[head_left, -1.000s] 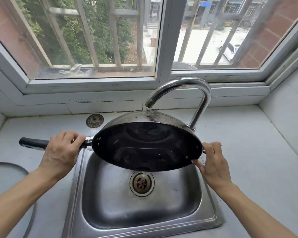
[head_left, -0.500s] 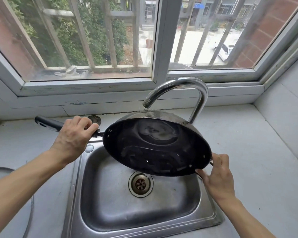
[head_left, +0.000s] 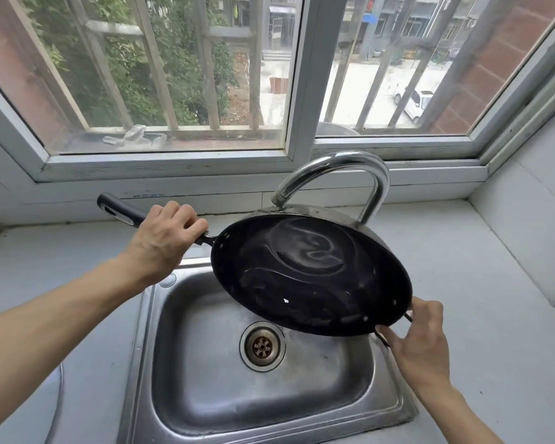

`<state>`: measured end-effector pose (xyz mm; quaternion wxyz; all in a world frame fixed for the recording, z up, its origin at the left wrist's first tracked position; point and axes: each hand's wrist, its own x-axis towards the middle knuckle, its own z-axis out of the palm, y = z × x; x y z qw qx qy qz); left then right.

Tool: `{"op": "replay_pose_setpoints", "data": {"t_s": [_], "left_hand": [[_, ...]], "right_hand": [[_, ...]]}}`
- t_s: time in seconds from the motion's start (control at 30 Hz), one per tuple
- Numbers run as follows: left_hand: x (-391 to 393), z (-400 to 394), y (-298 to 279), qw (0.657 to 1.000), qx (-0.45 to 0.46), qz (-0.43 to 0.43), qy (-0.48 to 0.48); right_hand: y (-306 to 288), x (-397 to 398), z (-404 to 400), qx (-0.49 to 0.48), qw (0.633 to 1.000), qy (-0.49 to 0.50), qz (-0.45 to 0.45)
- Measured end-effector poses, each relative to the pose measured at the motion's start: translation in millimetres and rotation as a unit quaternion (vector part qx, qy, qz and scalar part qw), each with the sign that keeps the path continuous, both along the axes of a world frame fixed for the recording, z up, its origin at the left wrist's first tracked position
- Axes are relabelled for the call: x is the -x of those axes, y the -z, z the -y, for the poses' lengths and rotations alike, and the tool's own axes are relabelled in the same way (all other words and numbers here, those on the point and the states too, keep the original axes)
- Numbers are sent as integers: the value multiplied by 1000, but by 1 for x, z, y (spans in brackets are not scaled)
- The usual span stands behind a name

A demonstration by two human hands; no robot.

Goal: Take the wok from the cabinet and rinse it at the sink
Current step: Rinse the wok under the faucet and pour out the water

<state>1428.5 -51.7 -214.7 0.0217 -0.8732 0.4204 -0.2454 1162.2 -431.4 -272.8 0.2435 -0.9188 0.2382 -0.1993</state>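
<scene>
A black wok (head_left: 308,274) hangs tilted over the steel sink (head_left: 205,389), its inside facing me and its right rim lowest. My left hand (head_left: 164,241) grips its long black handle (head_left: 116,208), raised at the upper left. My right hand (head_left: 420,344) pinches the small wire loop handle at the lower right rim. A thin stream of water runs off the wok's low edge beside the drain (head_left: 262,346). The chrome faucet (head_left: 337,177) arches behind the wok, its spout just above the far rim.
A white counter (head_left: 462,283) surrounds the sink, with tiled walls at the right and left. A window sill and barred window (head_left: 173,91) run along the back. A round edge of something shows at the lower left (head_left: 56,395).
The wok has tipped further: my left hand lifted the long handle up and to the right, my right hand dropped with the loop handle, and water now pours out.
</scene>
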Motion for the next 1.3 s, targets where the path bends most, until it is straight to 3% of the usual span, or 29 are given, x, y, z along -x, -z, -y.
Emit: {"op": "replay_pose_setpoints", "data": {"t_s": [0.57, 1.3], "left_hand": [[38, -42, 27, 994, -9, -69, -80], [106, -118, 32, 968, 71, -128, -204]], "right_hand": [[-10, -17, 1, 20, 996, -74, -36], [-48, -103, -35, 84, 971, -220, -46]]}}
